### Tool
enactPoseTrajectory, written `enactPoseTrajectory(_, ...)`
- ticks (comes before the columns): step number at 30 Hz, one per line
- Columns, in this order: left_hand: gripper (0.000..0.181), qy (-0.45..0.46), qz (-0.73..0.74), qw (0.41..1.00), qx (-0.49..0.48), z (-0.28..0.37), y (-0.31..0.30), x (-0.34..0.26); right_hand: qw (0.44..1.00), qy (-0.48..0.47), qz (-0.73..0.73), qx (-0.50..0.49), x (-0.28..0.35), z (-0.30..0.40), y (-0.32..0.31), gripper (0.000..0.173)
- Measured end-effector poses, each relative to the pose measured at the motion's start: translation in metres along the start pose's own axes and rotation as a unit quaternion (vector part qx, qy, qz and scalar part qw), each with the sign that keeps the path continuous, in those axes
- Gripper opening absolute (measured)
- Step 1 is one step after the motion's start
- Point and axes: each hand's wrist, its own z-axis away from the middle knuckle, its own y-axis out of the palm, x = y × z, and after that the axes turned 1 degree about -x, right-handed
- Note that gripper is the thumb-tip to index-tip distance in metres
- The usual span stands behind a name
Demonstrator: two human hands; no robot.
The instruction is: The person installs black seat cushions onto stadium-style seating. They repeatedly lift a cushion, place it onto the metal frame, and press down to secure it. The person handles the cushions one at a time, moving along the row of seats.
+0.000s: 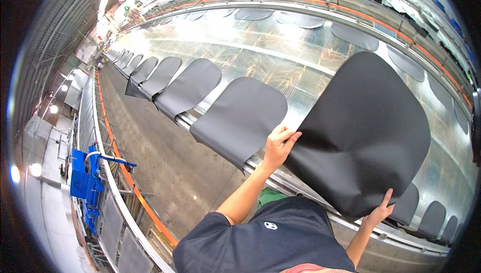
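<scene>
Before me a large black flexible sheet with rounded far corners is raised at an angle over a long metal-topped table. My left hand pinches its left edge between thumb and fingers. At the sheet's lower right corner, my right hand grips the edge, with one finger extended along the surface. The material bulges and creases between the two hands. Just left of it, a similar dark grey sheet lies on the table, its near end drooping over the table's edge.
More such sheets line the near edge, others the far edge. A concrete aisle runs at left. Beyond it stands another table with an orange strip and a blue machine. A person is far off.
</scene>
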Motion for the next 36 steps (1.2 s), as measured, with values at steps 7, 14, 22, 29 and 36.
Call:
enactPoseTrajectory(7, 0.015, 0.100, -0.115, 0.988, 0.018, -0.017, -0.034, -0.008, 0.996, 0.079, -0.003, 0.044, -0.057, 0.021, -0.003, 0.044)
enactPoseTrajectory(14, 0.015, 0.113, -0.143, 0.983, -0.027, -0.005, -0.041, -0.007, 0.997, 0.010, 0.011, 0.072, -0.082, 0.017, 0.010, 0.032)
enactPoseTrajectory(22, 0.029, -0.074, 0.004, 0.978, 0.196, 0.001, -0.037, -0.004, 0.987, -0.063, 0.047, 0.138, -0.084, -0.006, -0.013, 0.019)
enactPoseTrajectory(29, 0.034, -0.228, 0.162, 0.922, 0.268, 0.012, -0.008, 0.016, 0.983, -0.083, 0.085, 0.142, -0.089, -0.016, -0.034, 0.019)
enactPoseTrajectory(36, 0.019, -0.030, 0.140, 0.942, 0.303, -0.012, -0.017, -0.014, 0.997, 0.024, -0.014, 0.078, -0.108, -0.022, -0.063, 0.033)
